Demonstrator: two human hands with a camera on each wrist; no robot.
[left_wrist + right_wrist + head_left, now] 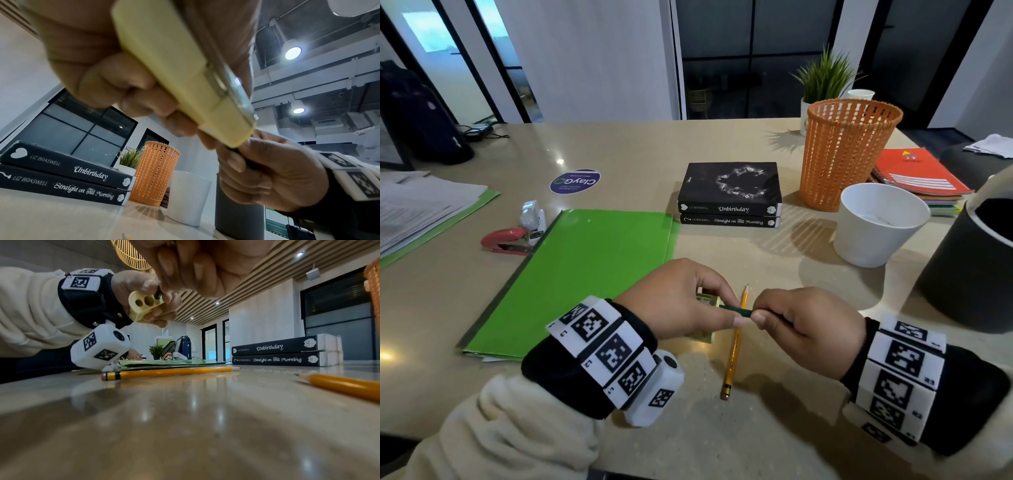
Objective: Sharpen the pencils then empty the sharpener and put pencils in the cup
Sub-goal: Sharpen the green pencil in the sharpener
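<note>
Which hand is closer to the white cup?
Right. The right hand holds the green pencil on the white cup's side; the left hand grips the sharpener, farther away.

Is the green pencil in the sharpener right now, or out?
In. The green pencil runs from the right hand into an end hole of the sharpener, which the left hand grips; two holes stay empty.

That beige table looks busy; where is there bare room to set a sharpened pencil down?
Bare tabletop lies between the two wrists, right of the loose yellow pencil; more lies between the green folder, the stacked black books and the white cup. It is crowded around the orange mesh basket, the cup and the dark cylinder, and where both hands work.
</note>
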